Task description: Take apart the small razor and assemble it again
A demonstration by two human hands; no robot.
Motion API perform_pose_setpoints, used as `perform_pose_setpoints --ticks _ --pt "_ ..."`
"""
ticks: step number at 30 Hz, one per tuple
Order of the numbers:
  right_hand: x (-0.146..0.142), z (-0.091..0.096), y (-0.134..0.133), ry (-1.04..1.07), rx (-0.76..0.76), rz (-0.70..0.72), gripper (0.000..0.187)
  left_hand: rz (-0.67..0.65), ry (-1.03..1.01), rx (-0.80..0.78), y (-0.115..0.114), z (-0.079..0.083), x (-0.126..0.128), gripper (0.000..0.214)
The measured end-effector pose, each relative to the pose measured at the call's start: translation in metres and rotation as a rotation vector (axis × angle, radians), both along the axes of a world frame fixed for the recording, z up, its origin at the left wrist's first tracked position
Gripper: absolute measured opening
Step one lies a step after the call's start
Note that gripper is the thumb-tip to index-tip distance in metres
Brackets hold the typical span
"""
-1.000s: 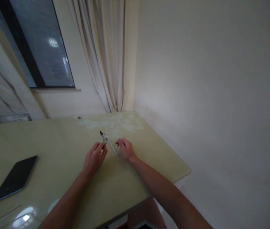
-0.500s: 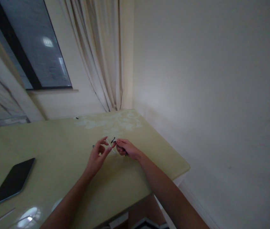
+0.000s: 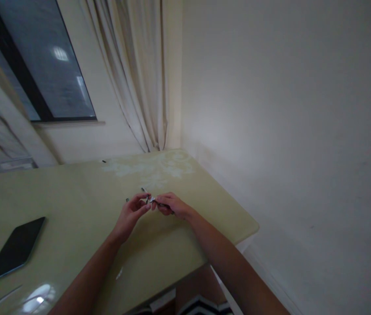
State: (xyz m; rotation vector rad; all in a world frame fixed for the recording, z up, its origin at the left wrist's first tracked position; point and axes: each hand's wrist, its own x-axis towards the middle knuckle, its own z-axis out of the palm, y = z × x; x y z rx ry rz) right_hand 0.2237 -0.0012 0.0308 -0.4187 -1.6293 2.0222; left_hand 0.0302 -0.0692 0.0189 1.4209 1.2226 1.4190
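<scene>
My left hand [image 3: 133, 214] is over the table with thumb and fingertips closed round a small dark piece [image 3: 147, 199]. Facing it, my right hand [image 3: 171, 204] pinches a thin dark rod with a silvery end [image 3: 153, 200]; its kind is too small to tell. The rod's dark back end shows under the palm. The two fingertips nearly meet, and I cannot tell whether the pieces touch. Just past my left fingertips a slim pale stick with a dark end [image 3: 144, 190] sticks out. A small dark object [image 3: 127, 200] shows beyond my left knuckles, partly hidden.
The pale yellow-green table [image 3: 74, 205] runs to a wall on the right. A dark tablet [image 3: 15, 249] lies at left. A tiny black piece [image 3: 103, 161] is near the far edge. Curtains [image 3: 139, 74] hang behind. Below the front edge something with a zigzag pattern [image 3: 200, 304] shows.
My hands have come closer together. The pale stick that crossed my left fingertips is now behind them, and a dark piece shows between those fingers. The view has shifted slightly.
</scene>
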Motion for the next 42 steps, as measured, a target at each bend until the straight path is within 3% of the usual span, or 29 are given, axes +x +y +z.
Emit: perform_pose_setpoints --ticks 3,6,11,17,21,25,29,33,39,42 --pt "0.003 0.001 0.010 0.096 -0.017 -0.121 0.046 0.082 0.110 -0.003 0.002 0.003 0.000 0.054" --pt "0.011 0.003 0.028 0.266 -0.110 -0.371 0.047 0.144 0.342 0.031 0.013 0.005 0.006 0.051" --pt "0.036 0.005 0.054 0.458 -0.312 -0.755 0.042 0.037 0.718 0.038 0.055 0.004 0.049 0.039" --pt "0.060 0.003 0.063 0.541 -0.425 -0.919 0.040 -0.007 0.914 -0.080 0.106 0.000 0.115 0.030" --pt "0.064 0.002 0.064 0.560 -0.447 -0.934 0.039 -0.008 0.932 -0.090 0.113 -0.005 0.129 0.035" --pt "0.063 0.003 0.063 0.571 -0.445 -0.918 0.039 -0.013 1.005 -0.042 0.092 -0.006 0.107 0.050" --pt "0.059 0.003 0.061 0.575 -0.424 -0.891 0.038 0.134 1.238 0.048 0.060 -0.008 0.058 0.042" --pt "0.050 0.000 0.060 0.557 -0.447 -0.848 0.038 0.144 1.313 0.037 0.041 -0.014 0.010 0.032" --pt "0.037 -0.007 0.054 0.485 -0.407 -0.822 0.040 0.128 1.187 0.155 0.036 -0.023 -0.023 0.038" --pt "0.033 -0.010 0.051 0.451 -0.360 -0.791 0.040 0.237 1.098 0.176 0.034 -0.023 -0.041 0.044"
